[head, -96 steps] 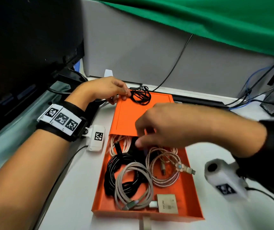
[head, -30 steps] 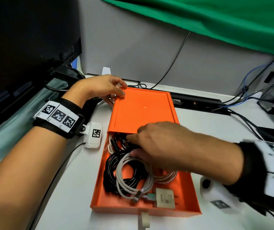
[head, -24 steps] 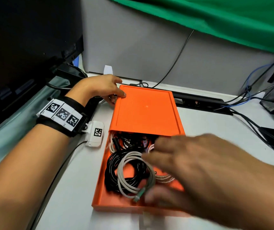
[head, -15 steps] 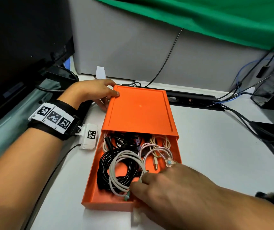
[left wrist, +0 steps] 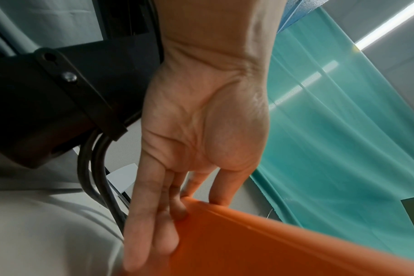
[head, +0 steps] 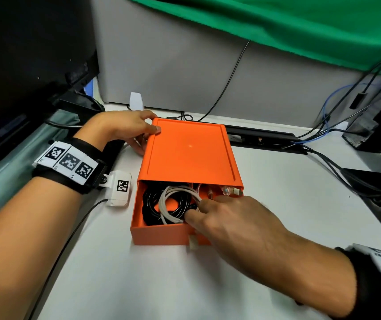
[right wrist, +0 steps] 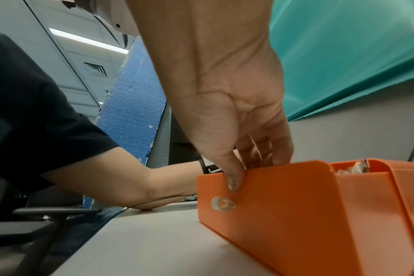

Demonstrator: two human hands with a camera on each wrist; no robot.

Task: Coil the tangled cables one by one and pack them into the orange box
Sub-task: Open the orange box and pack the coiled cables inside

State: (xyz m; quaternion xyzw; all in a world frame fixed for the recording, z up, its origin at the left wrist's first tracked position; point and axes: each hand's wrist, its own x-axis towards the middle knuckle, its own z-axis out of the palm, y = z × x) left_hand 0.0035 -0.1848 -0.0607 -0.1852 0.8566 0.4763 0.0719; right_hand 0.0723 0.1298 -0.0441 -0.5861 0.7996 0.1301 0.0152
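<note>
Pinching stiff front wall of orange box (head: 189,158) with right hand (head: 235,220), thumb outside, fingers (right wrist: 279,149) seemingly curled inside over springy cables (head: 162,202); bracing far corner on the bench (head: 288,215) with left hand (head: 122,128), fingers straight.

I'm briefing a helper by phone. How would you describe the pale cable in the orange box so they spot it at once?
Find the orange box on the grey desk; its drawer stands partly open. There, just left of the right hand, lies the pale cable: a smooth whitish loop atop black coils.
</note>
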